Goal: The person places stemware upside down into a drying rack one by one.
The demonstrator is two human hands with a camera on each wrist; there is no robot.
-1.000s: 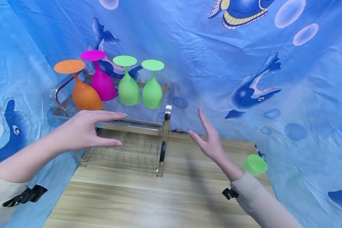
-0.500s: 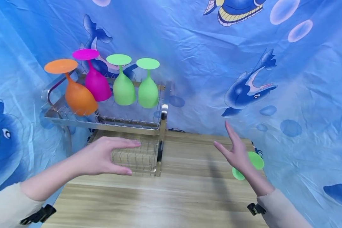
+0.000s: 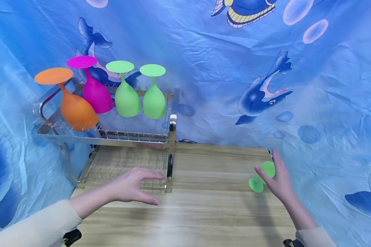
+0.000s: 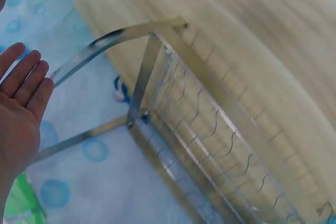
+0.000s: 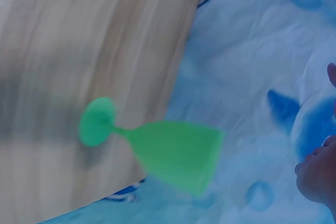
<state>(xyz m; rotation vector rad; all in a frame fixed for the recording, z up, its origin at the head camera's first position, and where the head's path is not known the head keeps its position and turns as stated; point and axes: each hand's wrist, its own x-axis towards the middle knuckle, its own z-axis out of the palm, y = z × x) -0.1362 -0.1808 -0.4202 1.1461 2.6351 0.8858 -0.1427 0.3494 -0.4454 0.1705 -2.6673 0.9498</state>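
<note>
In the head view a green wine glass (image 3: 268, 168) stands at the right end of the table, its round foot (image 3: 256, 185) toward me. My right hand (image 3: 279, 180) hovers beside its bowl, thumb and fingers spread. The right wrist view has a gap between that hand (image 5: 319, 174) and the green glass (image 5: 176, 153). In front of the lower rack shelf my left hand (image 3: 131, 187) hangs in the air, fingers and thumb apart and nothing between them. Upside down on the upper shelf are an orange glass (image 3: 77, 111), a magenta glass (image 3: 96, 94) and two green ones (image 3: 154, 101).
A two-tier metal dish rack (image 3: 133, 142) stands at the table's left rear, its lower wire shelf (image 3: 123, 161) low over the wood. The wooden table (image 3: 201, 212) stretches across the front. Blue sea-print cloth (image 3: 210, 85) hangs behind and at both sides.
My right hand has moved right and down to the standing green wine glass. My left hand has come down and right, away from the upper shelf. The head view has shifted slightly right.
</note>
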